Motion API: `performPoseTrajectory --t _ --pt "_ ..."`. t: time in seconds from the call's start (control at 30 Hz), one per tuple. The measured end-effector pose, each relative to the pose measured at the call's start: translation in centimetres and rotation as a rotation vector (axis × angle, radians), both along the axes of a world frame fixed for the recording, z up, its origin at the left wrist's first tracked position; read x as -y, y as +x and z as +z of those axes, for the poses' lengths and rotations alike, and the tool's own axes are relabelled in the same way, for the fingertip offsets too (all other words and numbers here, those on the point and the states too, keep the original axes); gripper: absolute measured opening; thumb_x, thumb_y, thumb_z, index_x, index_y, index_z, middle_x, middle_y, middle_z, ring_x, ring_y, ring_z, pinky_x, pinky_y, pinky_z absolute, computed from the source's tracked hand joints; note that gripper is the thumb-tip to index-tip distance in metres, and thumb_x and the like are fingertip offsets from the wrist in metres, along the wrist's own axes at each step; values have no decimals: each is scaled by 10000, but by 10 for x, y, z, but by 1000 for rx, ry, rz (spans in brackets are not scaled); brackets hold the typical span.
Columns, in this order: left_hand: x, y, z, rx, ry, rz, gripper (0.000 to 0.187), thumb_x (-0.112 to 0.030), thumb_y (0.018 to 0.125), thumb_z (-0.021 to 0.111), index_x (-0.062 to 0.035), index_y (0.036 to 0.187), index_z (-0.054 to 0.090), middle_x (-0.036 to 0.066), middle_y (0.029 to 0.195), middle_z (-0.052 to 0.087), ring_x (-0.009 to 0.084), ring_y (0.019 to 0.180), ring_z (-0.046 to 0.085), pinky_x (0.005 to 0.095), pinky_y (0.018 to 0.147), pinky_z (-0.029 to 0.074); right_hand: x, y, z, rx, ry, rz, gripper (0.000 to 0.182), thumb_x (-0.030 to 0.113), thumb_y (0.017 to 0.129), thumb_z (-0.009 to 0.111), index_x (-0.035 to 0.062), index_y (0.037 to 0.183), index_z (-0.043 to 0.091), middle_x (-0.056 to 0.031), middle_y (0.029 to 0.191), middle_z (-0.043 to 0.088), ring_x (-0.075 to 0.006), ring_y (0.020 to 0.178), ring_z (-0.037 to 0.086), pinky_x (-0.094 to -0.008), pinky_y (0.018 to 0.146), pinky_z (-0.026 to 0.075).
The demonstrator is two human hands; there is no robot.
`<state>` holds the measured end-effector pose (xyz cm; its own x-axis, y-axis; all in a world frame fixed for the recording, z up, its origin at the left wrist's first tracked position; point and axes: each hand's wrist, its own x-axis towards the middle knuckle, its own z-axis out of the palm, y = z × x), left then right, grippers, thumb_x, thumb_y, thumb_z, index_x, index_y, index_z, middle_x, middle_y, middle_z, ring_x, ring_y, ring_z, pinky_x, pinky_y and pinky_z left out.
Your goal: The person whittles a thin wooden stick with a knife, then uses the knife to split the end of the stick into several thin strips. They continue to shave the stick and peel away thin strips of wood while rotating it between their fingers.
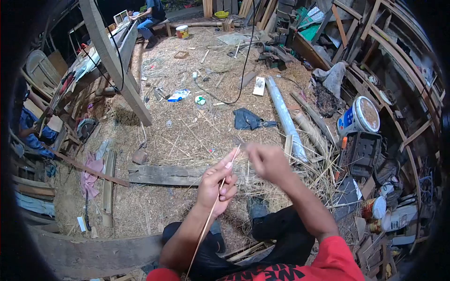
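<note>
My left hand (217, 186) is closed around a long, thin, pale strip (204, 230), which looks like split bamboo or cane. The strip slants from beyond my fingertips down past my left forearm to the lower edge of the view. To its right, my right hand (271, 161) is curled shut close to the strip's upper end. A small dark, thin shape shows by its fingers, too blurred to name. Below both hands are my dark-trousered legs, with loose straw-like strips (318, 187) on the ground to the right.
A wooden plank (164, 175) lies just ahead, on ground covered with shavings. Farther right are a grey pole (283, 112), a white bucket (368, 114) and a black case (364, 153). A slanted post (110, 61) stands left. Two people sit at the left and far back.
</note>
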<state>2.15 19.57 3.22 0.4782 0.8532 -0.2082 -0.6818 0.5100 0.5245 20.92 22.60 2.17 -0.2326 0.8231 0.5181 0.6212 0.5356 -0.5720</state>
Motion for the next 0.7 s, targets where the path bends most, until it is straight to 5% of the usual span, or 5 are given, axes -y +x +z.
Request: performPoseTrajectory --t 0.07,0.2,0.5,0.7 --pt "-2 2 1 7 13 9 499 -72 962 492 2 1440 372 -12 699 438 31 480 340 171 357 250 -18 17 10 -6 -129 -105 165 190 919 598 52 945 684 -165 686 647 -335 596 642 -405 551 510" --pt "-9 1 -6 16 -9 23 501 -71 965 486 7 1444 359 -8 708 441 35 479 347 171 352 253 8 -7 1 -12 -67 98 177 182 927 582 36 929 683 -174 658 626 -351 586 632 -431 551 492" --pt "-4 2 -1 -49 67 -9 493 -75 955 505 17 1425 389 -4 694 455 34 489 351 171 360 259 -12 16 2 -93 -123 -123 155 162 928 585 38 883 667 -165 676 629 -297 552 627 -393 504 473" --pt "-6 5 1 -8 -5 17 474 -73 953 511 -1 1412 414 -7 669 458 34 468 349 175 354 262 9 -3 10 -84 -54 70 158 162 914 604 21 925 674 -154 685 634 -300 564 635 -382 511 490"
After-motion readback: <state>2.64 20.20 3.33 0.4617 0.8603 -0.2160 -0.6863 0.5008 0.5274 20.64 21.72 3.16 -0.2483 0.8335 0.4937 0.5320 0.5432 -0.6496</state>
